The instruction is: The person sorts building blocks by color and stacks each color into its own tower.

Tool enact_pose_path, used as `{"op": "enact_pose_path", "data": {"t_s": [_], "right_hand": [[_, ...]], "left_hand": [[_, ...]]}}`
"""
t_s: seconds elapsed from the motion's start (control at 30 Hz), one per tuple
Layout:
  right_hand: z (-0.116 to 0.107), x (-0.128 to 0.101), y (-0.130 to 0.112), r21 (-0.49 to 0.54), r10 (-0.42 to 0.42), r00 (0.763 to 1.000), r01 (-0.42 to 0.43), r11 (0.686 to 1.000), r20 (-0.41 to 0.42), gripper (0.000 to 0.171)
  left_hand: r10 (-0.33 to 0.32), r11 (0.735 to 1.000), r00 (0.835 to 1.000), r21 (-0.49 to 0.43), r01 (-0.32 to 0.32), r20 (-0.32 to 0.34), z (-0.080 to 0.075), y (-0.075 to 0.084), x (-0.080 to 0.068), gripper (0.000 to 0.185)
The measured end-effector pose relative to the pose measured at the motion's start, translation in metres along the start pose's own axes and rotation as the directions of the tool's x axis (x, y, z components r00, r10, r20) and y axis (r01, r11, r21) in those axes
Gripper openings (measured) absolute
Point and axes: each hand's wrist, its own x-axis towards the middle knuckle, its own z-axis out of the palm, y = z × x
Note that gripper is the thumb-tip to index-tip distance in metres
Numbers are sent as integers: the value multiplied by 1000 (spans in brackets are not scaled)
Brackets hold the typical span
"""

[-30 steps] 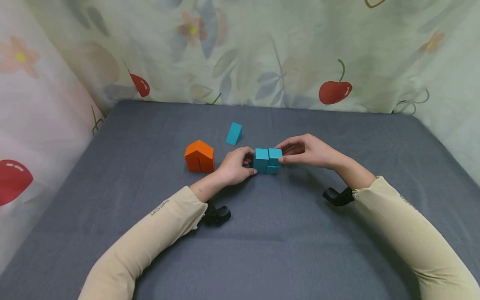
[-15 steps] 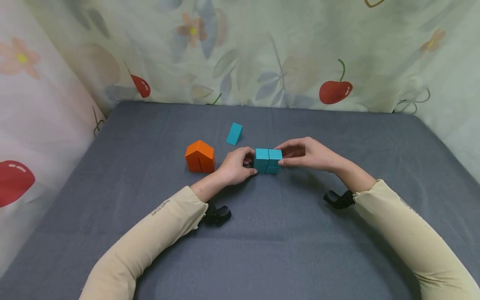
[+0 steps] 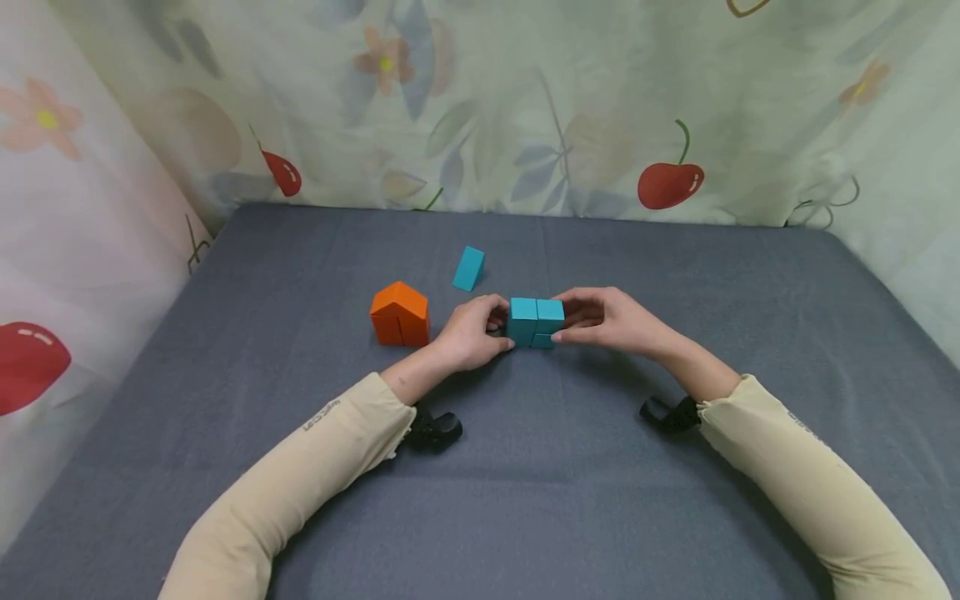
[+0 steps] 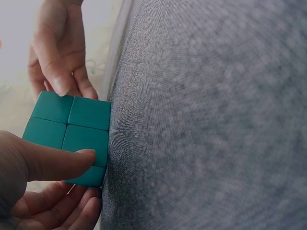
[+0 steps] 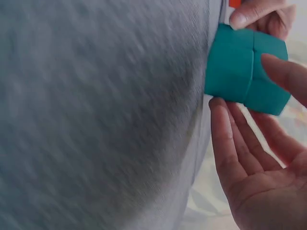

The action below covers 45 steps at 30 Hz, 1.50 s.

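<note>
Several teal blocks point(image 3: 523, 323) stand pressed together in a square stack on the cloth. My left hand point(image 3: 472, 332) grips the stack's left side; in the left wrist view its thumb point(image 4: 72, 163) lies across the front face, with the other fingers at the side. My right hand point(image 3: 622, 321) holds the right side, thumb at the front near the lower block and fingers curving behind. The right wrist view shows the right thumb point(image 5: 283, 74) over an upper teal block point(image 5: 268, 91). Parts of the fingers behind the stack are hidden.
An orange house-shaped group of blocks point(image 3: 400, 318) stands left of the left hand. One loose teal block point(image 3: 468, 268) lies behind the stack. A grey cloth point(image 3: 495, 500) covers the table, and a patterned curtain point(image 3: 480, 108) hangs at its far edge.
My right hand has shifted lower and slightly nearer along the stack's right side, its thumb dropping from the upper block toward the lower one. The left hand keeps its place.
</note>
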Motion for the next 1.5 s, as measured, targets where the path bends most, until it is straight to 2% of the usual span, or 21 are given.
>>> {"op": "enact_pose_path", "data": {"t_s": [0.3,0.83,1.07,1.23,1.4,1.5], "right_hand": [[9,-1,2,-1,68,994,-68,998,-86,49],[12,0,-2,-55,85,990,-91,994,-110,45],[11,0,-3,-81,78,991,-87,993,-113,44],[11,0,-2,-94,76,991,-86,992,-111,42],[11,0,-1,-99,71,991,-82,992,-110,42],[11,0,-1,-103,73,991,-84,991,-111,43]], "left_hand": [[-2,1000,1000,-6,2,4,0,-1,-1,43],[-1,999,1000,51,3,-21,0,2,-2,50],[-52,999,996,12,53,-69,-2,3,-4,58],[-112,993,981,-61,103,-160,0,4,-6,57],[-160,980,947,-157,120,-279,5,6,-2,56],[-171,975,931,-191,113,-322,8,6,1,58]]}}
